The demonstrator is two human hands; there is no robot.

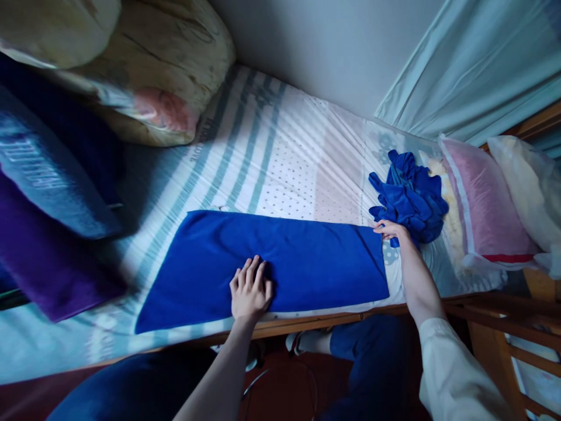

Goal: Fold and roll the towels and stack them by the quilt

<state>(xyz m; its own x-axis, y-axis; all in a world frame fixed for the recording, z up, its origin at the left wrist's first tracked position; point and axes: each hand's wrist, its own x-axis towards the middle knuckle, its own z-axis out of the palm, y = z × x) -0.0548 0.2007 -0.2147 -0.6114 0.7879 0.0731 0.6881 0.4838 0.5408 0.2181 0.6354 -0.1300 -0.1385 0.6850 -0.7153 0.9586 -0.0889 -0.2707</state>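
Observation:
A blue cloth [307, 263] lies spread as a long, nearly flat piece along the front edge of the bed, with slight wrinkles near its middle. My left hand [251, 289] rests palm down on it, fingers stretched out and a little apart. At the cloth's far right corner, my right hand [390, 231] pinches the edge between thumb and fingers. Just beyond that hand sits a crumpled heap of blue fabric [412, 196].
The bed [293, 152] has a striped and dotted sheet. Folded purple fabric [56, 263] and bulky bedding [175, 64] lie at the left. On the right are a pink pillow [486, 199] and a pale curtain [477, 76]. A wooden rail [315, 318] edges the bed.

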